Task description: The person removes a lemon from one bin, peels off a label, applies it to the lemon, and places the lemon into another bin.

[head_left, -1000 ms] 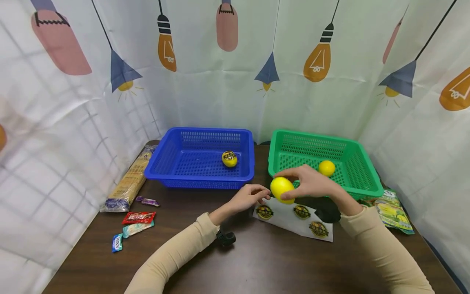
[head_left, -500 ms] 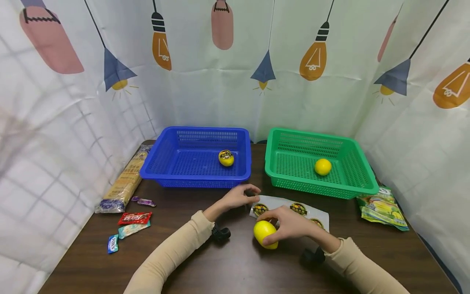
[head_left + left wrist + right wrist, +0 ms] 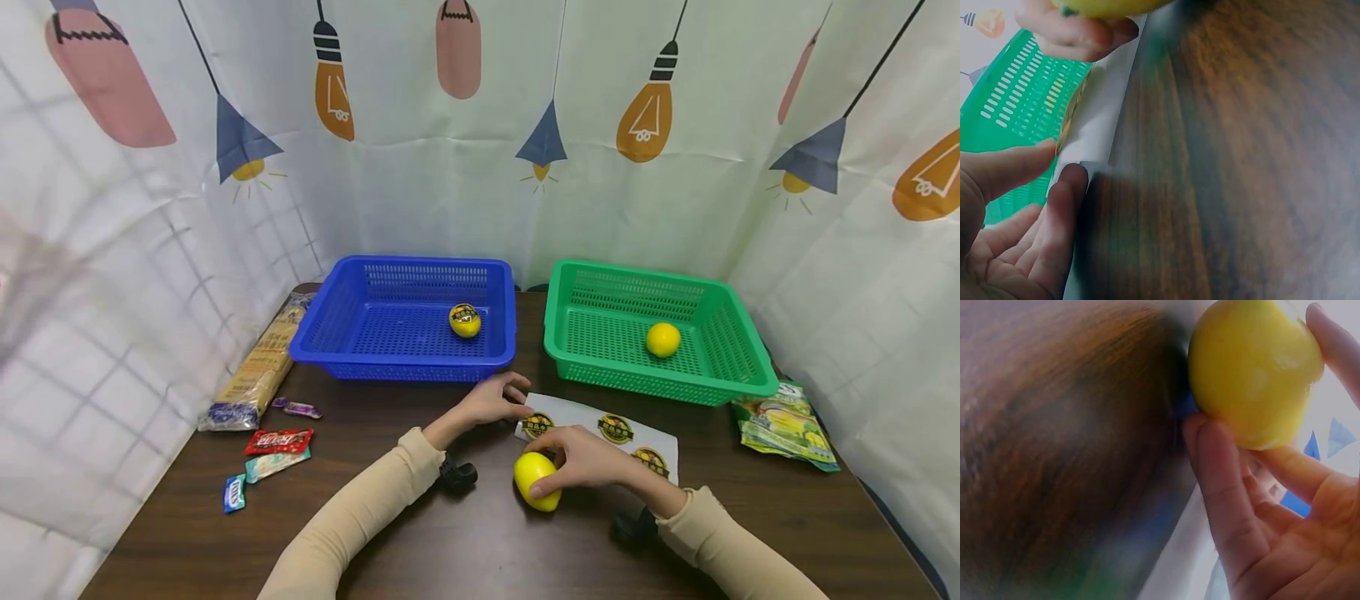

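A yellow lemon is in my right hand, thumb and fingers gripping its side, low at the tabletop. In the right wrist view the lemon shows a plain skin, with fingers on both sides. My left hand lies at the left end of a white sticker sheet with several round black-and-yellow stickers. In the left wrist view its thumb and a finger touch the sheet's end, with a gap between their tips. Part of the sheet is hidden behind my right hand.
A blue basket holds a lemon bearing a sticker. To its right, a green basket holds a plain lemon. Small wrapped snacks and a long packet lie left; green-yellow bags lie right.
My right hand has brought the lemon from above the sheet, near the green basket, down and towards me to the table in front of the sheet. My left hand stays by the sheet's left end.
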A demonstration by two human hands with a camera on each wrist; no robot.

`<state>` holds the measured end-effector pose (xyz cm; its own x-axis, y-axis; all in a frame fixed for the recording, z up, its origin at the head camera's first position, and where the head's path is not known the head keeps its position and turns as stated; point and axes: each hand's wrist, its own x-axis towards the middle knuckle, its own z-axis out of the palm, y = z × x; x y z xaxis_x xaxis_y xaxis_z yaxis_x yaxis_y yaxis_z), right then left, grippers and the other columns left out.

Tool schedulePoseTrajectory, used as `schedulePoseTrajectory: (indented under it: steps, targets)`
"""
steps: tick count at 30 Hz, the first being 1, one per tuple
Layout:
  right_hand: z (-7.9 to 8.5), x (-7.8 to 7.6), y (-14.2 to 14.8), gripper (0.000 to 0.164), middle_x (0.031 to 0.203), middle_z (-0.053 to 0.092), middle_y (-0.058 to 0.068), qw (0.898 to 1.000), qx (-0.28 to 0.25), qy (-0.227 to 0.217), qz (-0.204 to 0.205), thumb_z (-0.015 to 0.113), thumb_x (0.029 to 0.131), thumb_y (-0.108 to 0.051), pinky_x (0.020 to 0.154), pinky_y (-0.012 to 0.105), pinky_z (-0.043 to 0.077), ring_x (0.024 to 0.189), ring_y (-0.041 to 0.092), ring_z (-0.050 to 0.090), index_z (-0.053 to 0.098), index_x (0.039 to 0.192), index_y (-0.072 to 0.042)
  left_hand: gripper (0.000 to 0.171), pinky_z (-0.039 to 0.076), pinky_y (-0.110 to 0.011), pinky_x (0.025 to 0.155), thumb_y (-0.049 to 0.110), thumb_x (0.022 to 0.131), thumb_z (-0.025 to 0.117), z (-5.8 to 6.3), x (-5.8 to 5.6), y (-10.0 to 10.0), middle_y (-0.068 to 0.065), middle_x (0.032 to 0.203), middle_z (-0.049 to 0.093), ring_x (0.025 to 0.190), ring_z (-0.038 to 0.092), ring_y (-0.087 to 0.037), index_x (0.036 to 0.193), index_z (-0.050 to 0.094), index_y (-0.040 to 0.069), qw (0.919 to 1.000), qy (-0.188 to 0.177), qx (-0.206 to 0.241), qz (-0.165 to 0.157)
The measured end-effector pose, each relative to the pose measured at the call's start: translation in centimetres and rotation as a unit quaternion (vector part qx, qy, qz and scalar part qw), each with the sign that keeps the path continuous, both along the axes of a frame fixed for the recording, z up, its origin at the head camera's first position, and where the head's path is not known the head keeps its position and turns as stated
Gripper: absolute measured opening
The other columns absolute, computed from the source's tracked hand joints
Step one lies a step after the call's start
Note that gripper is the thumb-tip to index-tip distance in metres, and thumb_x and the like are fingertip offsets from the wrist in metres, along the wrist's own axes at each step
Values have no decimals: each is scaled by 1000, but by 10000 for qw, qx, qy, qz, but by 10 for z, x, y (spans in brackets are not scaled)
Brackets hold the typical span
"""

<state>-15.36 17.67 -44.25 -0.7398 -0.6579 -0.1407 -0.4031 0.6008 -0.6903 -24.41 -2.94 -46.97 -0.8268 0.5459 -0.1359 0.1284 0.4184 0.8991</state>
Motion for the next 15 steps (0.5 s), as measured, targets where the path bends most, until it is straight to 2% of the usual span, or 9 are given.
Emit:
schedulePoseTrajectory:
  steps: [5, 8, 11, 15]
  targets:
    - [6, 2, 0, 55, 107, 75, -2, 9997, 163, 171, 51, 80, 79, -51, 70, 18, 51, 77, -1, 60, 70, 121, -16, 54, 61, -28, 73, 12, 86, 75, -1, 1, 2, -22, 110, 73, 83, 70, -13, 134, 53, 0, 9984, -479, 296, 104]
    - [15, 0, 3, 60, 109, 75, 2, 9995, 281, 162, -54, 79, 79, -52, 71, 18, 54, 79, 0, 67, 69, 123, -12, 53, 62, -29, 76, 9, 89, 72, -1, 2, 3, -25, 110, 73, 77, 69, -10, 136, 51, -2, 9953, -797, 545, 105]
    - [26, -9, 9, 56, 109, 76, 4, 9991, 194, 321, -213, 76, 84, -49, 75, 20, 58, 86, 5, 71, 69, 123, -10, 51, 62, -29, 79, 7, 91, 68, -1, 3, 4, -26, 110, 71, 76, 68, -8, 137, 49, -4, 9919, -1010, 764, 96]
    - [33, -28, 17, 40, 108, 77, 2, 9964, -71, 637, -549, 70, 91, -40, 76, 22, 58, 90, 10, 71, 72, 119, -11, 49, 62, -30, 82, 5, 93, 66, -3, 3, 5, -27, 112, 71, 81, 68, -9, 138, 48, -4, 9893, -1126, 927, 53]
